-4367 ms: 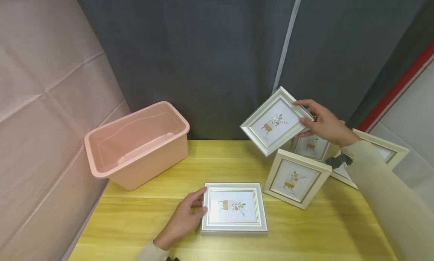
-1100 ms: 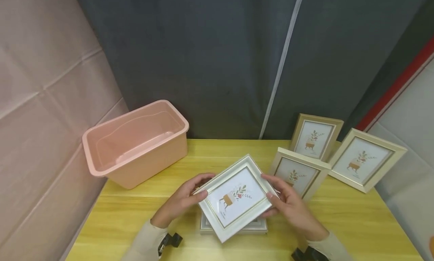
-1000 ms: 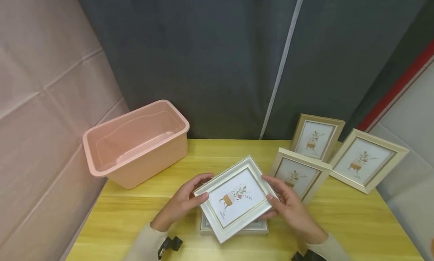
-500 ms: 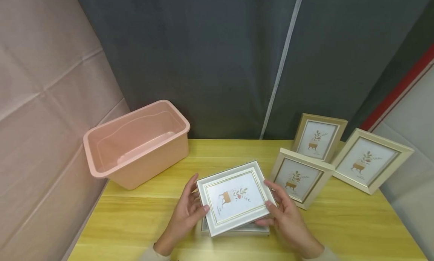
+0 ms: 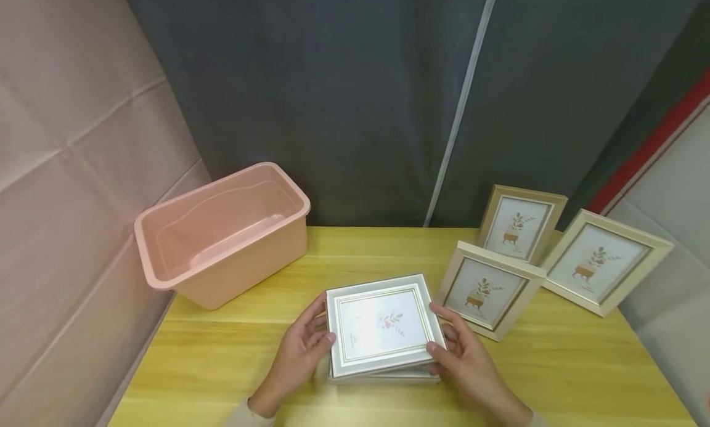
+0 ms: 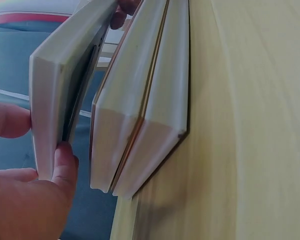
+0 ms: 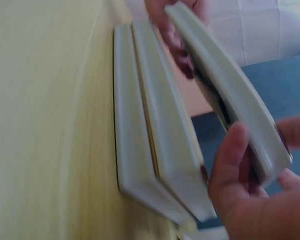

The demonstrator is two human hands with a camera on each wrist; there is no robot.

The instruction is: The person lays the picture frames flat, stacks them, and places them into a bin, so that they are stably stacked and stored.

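Both hands hold a silver-white picture frame [image 5: 383, 325] with a plant print, at the front middle. My left hand [image 5: 296, 359] pinches its left side, and my right hand [image 5: 468, 359] grips its right edge and lower right corner. Glare covers part of the glass. Under it, two similar picture frames lie stacked flat on the table; the stack [image 6: 135, 85] shows edge-on in the left wrist view. In the right wrist view a gap separates the held frame [image 7: 235, 85] from the stack [image 7: 160, 100]. From above, the held frame hides most of them, slightly turned against their edges.
Three picture frames stand at the right: a light one [image 5: 490, 291] in front, a tan one [image 5: 521, 223] behind it, and another light one [image 5: 607, 260] farther right. A pink plastic bin [image 5: 249, 260] sits at the back left of the wooden table [image 5: 222, 365], against a dark curtain [image 5: 333, 106].
The right hand has brought the held frame from the back right to the front middle, where the left hand also grips it. Lately it has turned clockwise, nearly in line with the stack.
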